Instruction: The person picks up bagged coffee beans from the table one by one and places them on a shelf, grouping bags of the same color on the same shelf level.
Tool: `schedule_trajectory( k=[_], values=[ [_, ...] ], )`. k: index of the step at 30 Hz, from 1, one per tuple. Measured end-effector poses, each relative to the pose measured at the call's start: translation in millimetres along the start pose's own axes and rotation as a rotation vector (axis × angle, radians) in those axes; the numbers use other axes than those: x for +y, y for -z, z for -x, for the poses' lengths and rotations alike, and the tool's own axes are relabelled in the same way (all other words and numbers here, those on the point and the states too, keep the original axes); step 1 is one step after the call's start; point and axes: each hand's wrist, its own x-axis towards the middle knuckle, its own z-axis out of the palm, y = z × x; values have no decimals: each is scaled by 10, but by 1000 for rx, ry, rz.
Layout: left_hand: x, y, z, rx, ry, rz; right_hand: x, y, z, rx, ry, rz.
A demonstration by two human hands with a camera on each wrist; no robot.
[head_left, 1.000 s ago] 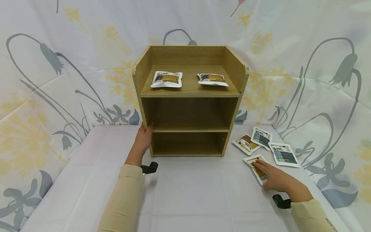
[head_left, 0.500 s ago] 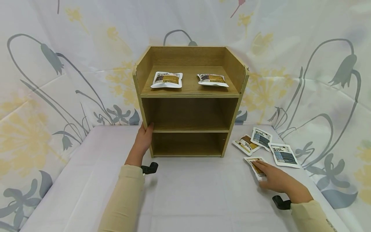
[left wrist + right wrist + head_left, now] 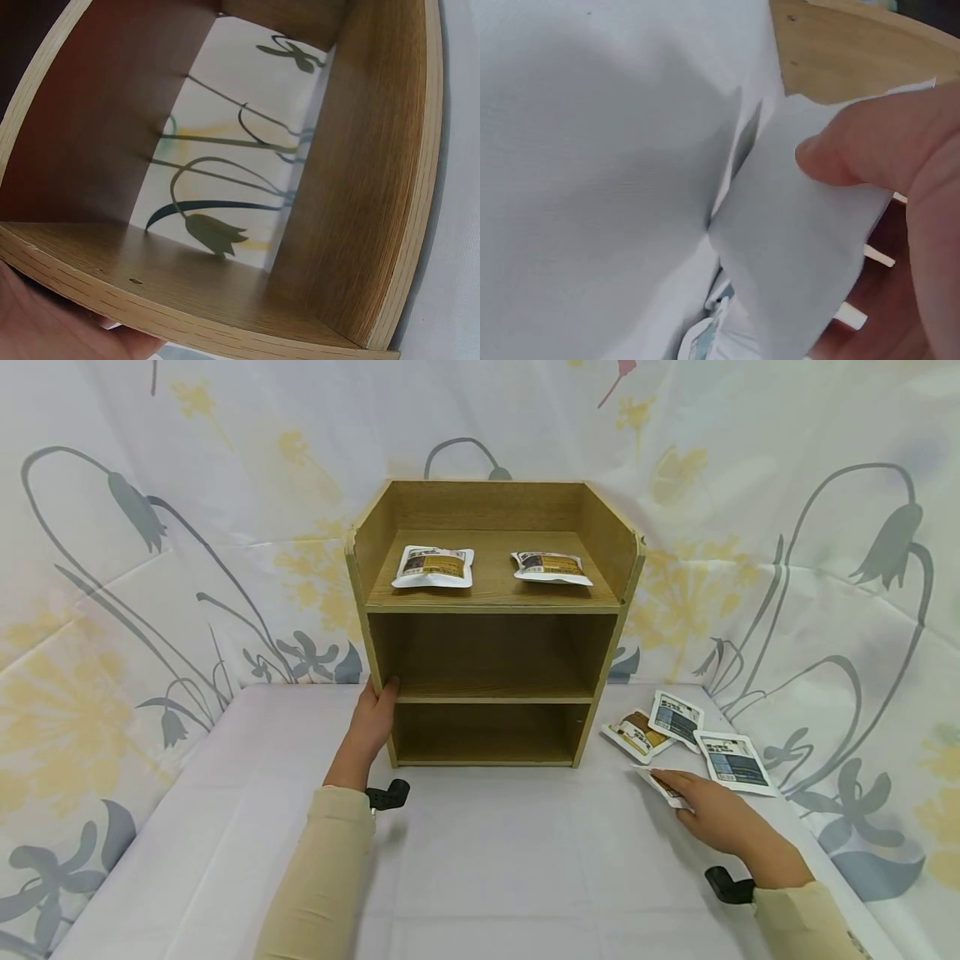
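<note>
Right grip (image 3: pixel 718 818) pinches packet (image 3: pixel 787 217) between thumb (image 3: pixel 847 150) and fingers (image 3: pixel 881 296).

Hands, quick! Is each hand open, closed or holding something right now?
Left hand: holding the side of the wooden shelf.
Right hand: holding a packet.

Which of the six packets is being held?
The packet pinched in the right hand, thumb on its plain white side; two packets sit on the top shelf, and three packets lie on the table, unheld.
</note>
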Motion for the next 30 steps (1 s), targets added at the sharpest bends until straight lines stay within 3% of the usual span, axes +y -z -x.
schedule_trajectory(
  k=[12, 30],
  values=[
    [-3, 1, -1, -3, -13, 7, -29, 89, -52, 164, 47, 48],
    [-28, -2, -16, 1, -18, -9, -167, 208, -109, 177, 61, 22]
  ],
)
